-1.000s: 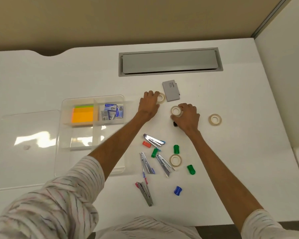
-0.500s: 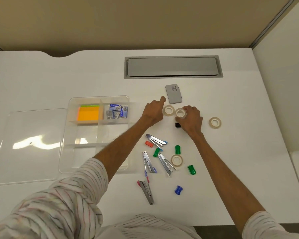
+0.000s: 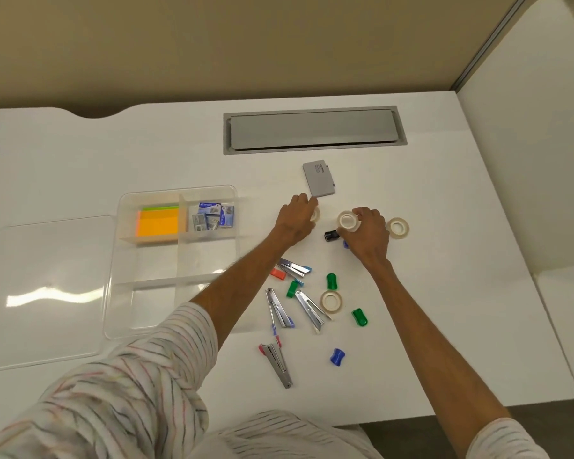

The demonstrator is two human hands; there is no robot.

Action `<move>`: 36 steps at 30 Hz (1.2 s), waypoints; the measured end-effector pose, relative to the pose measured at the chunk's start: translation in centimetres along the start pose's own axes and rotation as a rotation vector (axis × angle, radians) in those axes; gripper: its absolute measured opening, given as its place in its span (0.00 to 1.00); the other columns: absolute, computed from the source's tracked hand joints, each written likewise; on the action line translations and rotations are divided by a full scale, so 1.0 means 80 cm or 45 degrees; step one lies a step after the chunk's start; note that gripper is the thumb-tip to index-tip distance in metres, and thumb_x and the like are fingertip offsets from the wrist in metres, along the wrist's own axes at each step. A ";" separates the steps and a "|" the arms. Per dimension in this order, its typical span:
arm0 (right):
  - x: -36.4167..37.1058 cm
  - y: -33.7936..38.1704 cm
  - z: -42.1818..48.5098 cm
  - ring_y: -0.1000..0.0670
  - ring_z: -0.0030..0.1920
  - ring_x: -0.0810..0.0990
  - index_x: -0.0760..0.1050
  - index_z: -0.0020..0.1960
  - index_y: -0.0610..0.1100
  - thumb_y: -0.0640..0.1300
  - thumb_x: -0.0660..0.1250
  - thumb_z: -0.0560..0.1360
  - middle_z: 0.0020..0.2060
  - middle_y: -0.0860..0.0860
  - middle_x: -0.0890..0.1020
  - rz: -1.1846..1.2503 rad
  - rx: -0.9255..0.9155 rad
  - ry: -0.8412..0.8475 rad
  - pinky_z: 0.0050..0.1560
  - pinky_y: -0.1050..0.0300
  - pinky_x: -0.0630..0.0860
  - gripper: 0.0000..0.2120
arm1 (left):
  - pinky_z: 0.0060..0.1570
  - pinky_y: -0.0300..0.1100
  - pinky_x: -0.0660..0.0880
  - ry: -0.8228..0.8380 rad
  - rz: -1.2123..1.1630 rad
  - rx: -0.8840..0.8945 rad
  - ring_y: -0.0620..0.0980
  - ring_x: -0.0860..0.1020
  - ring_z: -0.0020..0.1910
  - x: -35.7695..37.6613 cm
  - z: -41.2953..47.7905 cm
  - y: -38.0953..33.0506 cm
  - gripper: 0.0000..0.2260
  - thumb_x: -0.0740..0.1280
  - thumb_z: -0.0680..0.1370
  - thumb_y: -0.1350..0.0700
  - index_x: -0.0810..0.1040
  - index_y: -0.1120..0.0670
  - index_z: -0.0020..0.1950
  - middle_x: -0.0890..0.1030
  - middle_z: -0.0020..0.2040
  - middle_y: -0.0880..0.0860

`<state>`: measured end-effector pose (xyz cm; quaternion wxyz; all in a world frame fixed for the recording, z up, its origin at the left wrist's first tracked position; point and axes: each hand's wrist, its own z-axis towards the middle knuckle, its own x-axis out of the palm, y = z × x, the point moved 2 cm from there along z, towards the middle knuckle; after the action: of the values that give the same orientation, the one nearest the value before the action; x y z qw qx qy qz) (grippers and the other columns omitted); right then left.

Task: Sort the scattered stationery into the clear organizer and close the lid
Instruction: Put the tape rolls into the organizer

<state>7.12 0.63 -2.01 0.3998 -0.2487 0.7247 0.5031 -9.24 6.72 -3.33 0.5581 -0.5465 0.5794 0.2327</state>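
The clear organizer lies left of centre with orange sticky notes and staple boxes in its far compartments. Its lid rests flat further left. My left hand is closed over a tape roll that is mostly hidden. My right hand grips another tape roll just above the desk. Two more tape rolls lie loose, one at the right and one among the staplers. Several staplers and sharpeners are scattered in front.
A grey flat case lies just beyond my left hand. A black sharpener sits between my hands. A grey cable hatch is set into the desk's far side. A white partition rises along the right edge.
My left hand has come down over the tape roll it was reaching past. My right hand has kept hold of its roll and lifted it slightly. The camera tilted.
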 end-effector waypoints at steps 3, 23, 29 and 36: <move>-0.002 0.005 -0.003 0.43 0.60 0.75 0.73 0.62 0.43 0.48 0.75 0.68 0.58 0.44 0.77 0.025 -0.022 0.005 0.56 0.45 0.75 0.25 | 0.59 0.53 0.74 -0.049 -0.032 0.015 0.57 0.70 0.64 -0.008 -0.012 0.009 0.22 0.67 0.77 0.55 0.67 0.57 0.69 0.71 0.65 0.58; 0.071 0.224 -0.074 0.44 0.54 0.79 0.74 0.60 0.43 0.55 0.75 0.69 0.56 0.45 0.80 0.103 -0.436 0.169 0.54 0.48 0.76 0.25 | 0.61 0.50 0.71 -0.446 -0.233 -0.275 0.55 0.68 0.68 -0.118 -0.189 0.199 0.24 0.67 0.77 0.54 0.67 0.55 0.72 0.71 0.69 0.56; 0.115 0.277 -0.105 0.43 0.52 0.80 0.76 0.57 0.45 0.53 0.75 0.67 0.53 0.46 0.81 0.025 -0.518 0.285 0.53 0.48 0.76 0.22 | 0.64 0.50 0.69 -0.375 -0.277 -0.390 0.55 0.66 0.71 -0.121 -0.250 0.268 0.31 0.71 0.73 0.52 0.65 0.55 0.74 0.71 0.69 0.56; 0.170 0.314 -0.149 0.46 0.55 0.79 0.78 0.53 0.46 0.53 0.72 0.67 0.50 0.49 0.82 -0.023 -0.626 0.320 0.50 0.51 0.74 0.17 | 0.60 0.51 0.72 -0.349 -0.208 -0.415 0.54 0.70 0.66 -0.110 -0.302 0.312 0.26 0.72 0.72 0.48 0.73 0.52 0.68 0.73 0.65 0.53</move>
<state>-23.53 -0.54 2.07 0.2388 -0.4052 0.6226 0.6255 -42.93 -3.90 2.64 0.5530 -0.6378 0.4066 0.3495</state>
